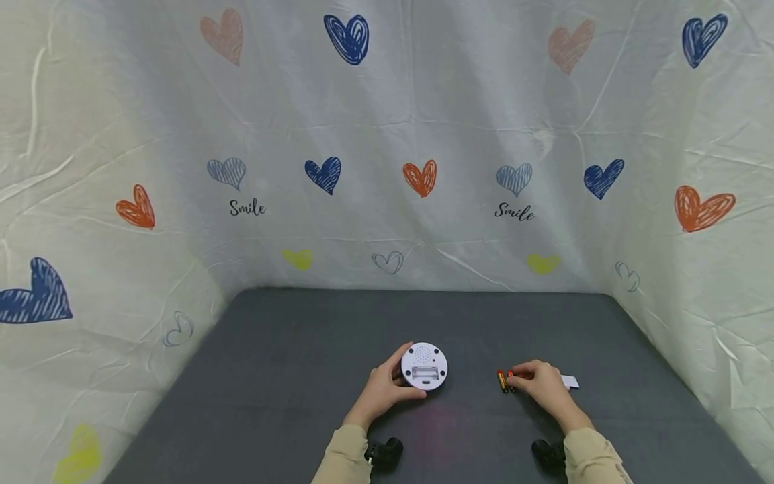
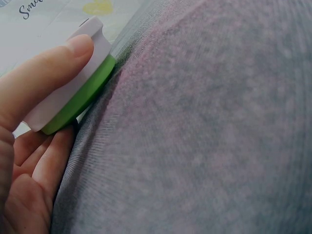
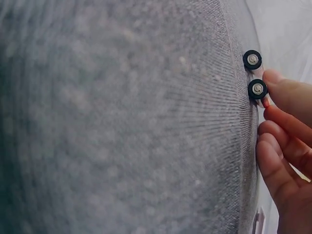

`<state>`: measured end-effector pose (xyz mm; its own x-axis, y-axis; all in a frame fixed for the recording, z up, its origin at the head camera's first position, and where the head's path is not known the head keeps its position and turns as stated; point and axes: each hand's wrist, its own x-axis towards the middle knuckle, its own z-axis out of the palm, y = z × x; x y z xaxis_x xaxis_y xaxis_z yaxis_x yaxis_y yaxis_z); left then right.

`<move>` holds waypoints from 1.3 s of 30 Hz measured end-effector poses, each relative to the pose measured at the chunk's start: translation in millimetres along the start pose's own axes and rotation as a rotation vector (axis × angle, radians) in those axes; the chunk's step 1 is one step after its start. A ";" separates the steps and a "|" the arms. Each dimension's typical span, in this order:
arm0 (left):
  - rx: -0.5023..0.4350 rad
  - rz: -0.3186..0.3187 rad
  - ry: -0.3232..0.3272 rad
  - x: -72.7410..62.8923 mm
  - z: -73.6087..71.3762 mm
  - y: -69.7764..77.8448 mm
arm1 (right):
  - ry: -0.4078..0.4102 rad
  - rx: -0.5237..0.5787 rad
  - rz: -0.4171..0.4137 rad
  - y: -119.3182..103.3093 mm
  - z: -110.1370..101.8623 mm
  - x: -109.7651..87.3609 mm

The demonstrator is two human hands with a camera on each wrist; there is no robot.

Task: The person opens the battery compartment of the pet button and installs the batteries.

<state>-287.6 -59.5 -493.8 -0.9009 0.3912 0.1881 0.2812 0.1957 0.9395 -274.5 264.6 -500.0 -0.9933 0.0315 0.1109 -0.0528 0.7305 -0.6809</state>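
Note:
My left hand (image 1: pixel 382 391) holds a round white device (image 1: pixel 424 366) tilted up from the table, thumb at its lower edge and fingers at its left side. The face in view has small speaker holes, dark round feet and an uncovered battery slot. In the left wrist view the device's green side (image 2: pixel 83 100) shows below the white. Thumb and forefinger of my right hand (image 1: pixel 543 386) pinch one small battery (image 3: pixel 257 89), black with an orange-red end, at the table surface. A second battery (image 1: pixel 502 381) lies just left of it, parallel.
A small white flat piece (image 1: pixel 570 382) lies on the dark grey table (image 1: pixel 338 329), partly hidden behind my right hand. White cloth (image 1: pixel 387 222) printed with hearts closes off the back and sides. Black wrist-worn devices (image 1: pixel 385 454) sit at both sleeves.

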 end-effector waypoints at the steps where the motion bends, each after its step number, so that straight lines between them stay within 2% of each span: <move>1: -0.001 0.001 0.000 0.1 0.0 -0.1 | -0.002 -0.006 0.004 -0.9 -0.4 0.1; 10: 0.007 0.002 0.000 0.2 -0.3 0.2 | 0.002 -0.015 0.044 -1.1 0.6 0.5; 15: 0.006 -0.004 0.001 -0.6 -0.1 -1.3 | 0.035 0.034 0.053 3.5 4.5 -1.7; 21: 0.005 -0.001 -0.001 -1.2 -0.7 -0.9 | 0.035 0.120 0.048 1.7 5.0 -2.4; 31: -0.001 -0.003 -0.006 -0.7 -1.2 -1.1 | 0.010 0.287 -0.090 -21.6 12.7 2.7; 39: 0.008 0.000 0.007 -2.1 -0.8 -0.4 | -0.008 0.330 -0.216 -46.3 34.4 7.9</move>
<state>-286.0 -61.1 -494.3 -0.9032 0.3849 0.1897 0.2835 0.2033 0.9372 -283.5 207.5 -492.5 -0.9564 -0.1050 0.2724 -0.2896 0.4613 -0.8387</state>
